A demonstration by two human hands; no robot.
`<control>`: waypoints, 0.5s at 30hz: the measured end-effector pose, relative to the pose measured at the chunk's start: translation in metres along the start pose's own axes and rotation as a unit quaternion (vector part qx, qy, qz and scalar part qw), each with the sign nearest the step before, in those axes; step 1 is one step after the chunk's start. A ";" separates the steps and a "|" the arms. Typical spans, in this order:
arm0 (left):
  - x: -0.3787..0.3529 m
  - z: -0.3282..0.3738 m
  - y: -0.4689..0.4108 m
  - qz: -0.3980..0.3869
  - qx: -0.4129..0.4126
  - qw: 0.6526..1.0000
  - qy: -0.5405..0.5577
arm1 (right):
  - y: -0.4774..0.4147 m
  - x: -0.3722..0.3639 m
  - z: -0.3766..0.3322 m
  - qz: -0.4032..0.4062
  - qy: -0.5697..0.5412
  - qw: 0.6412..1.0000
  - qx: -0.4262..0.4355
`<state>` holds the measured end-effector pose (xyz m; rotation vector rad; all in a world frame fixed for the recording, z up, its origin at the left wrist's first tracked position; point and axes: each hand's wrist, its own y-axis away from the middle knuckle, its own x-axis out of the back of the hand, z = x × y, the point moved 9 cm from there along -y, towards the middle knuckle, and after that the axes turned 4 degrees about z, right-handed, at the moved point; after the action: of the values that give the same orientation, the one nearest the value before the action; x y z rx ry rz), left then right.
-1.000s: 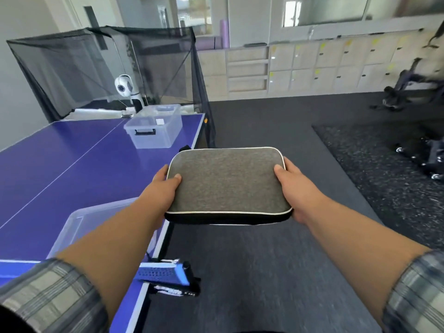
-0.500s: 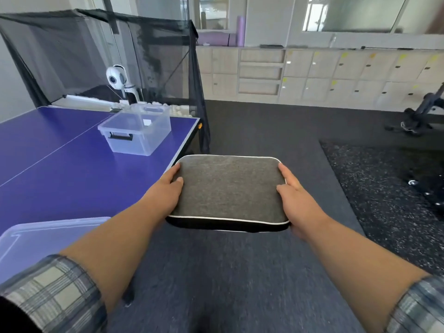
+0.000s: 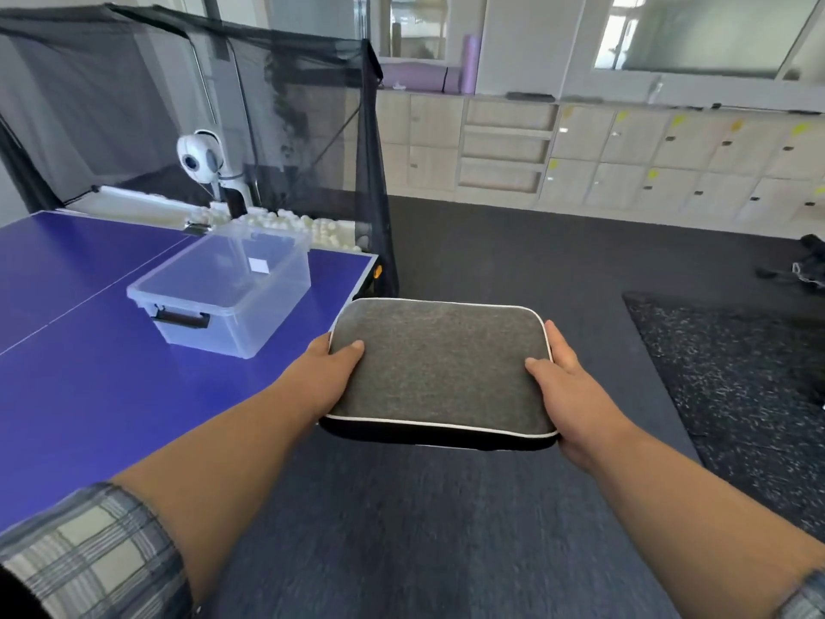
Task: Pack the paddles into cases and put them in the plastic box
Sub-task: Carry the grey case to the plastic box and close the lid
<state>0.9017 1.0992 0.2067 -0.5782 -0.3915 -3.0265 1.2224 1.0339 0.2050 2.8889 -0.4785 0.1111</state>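
Paddle case [image 3: 439, 368], a rounded rectangle with a grey fabric top, thin white piping round its rim and a black side wall, is held level in the air over the dark floor [image 3: 446, 529], just off the right edge of the blue desk [image 3: 89, 373]. It looks closed, though the fastening cannot be seen from this side. The left hand [image 3: 328, 377] grips the case's left end, thumb laid on the grey top and fingers curled underneath out of sight. The right hand [image 3: 567, 386] grips the right end in the same way, thumb on top near the piping, so both hands clamp the case between them with bare forearms stretched forward from checked sleeves. The clear plastic box [image 3: 223, 297] stands on the desk near its far right corner, to the left of the case and beyond it, apart from both hands, with a black latch on its near end and a small white label showing through the wall. The desk's right edge runs from the lower left up to that corner, passing close by the left hand. Behind the box a black catch net [image 3: 312, 127] closes off the desk's far end, with white balls [image 3: 312, 225] heaped at its foot and a white ball machine [image 3: 198, 158] beside them. Open floor lies below and ahead of the case, a speckled mat [image 3: 736, 373] lies to the right, and pale lockers [image 3: 625, 163] line the far wall.
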 end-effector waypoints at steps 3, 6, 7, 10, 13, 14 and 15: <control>-0.006 0.012 -0.054 0.011 -0.012 0.999 -0.030 | -0.059 -0.015 0.002 -0.014 -0.007 1.000 -0.013; -0.013 0.020 -0.110 0.032 -0.020 0.997 -0.066 | -0.124 -0.032 -0.002 -0.033 -0.001 0.999 -0.014; -0.015 0.022 -0.128 0.044 -0.017 0.997 -0.069 | -0.149 -0.040 -0.004 -0.044 0.000 0.999 -0.013; -0.019 0.027 -0.182 0.081 0.000 0.995 -0.050 | -0.224 -0.064 -0.016 -0.082 0.010 0.997 -0.005; -0.011 0.034 -0.227 0.134 0.024 0.990 -0.027 | -0.294 -0.096 -0.035 -0.132 0.021 0.991 0.003; -0.006 0.037 -0.238 0.153 0.035 0.987 -0.020 | -0.315 -0.109 -0.042 -0.150 0.026 0.988 0.005; 0.000 0.038 -0.247 0.172 0.048 0.984 -0.015 | -0.332 -0.123 -0.050 -0.169 0.036 0.985 0.009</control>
<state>0.8946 1.3482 0.1816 -0.6133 -0.3897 -2.6579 1.2125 1.3903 0.1756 2.9221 0.0305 0.1648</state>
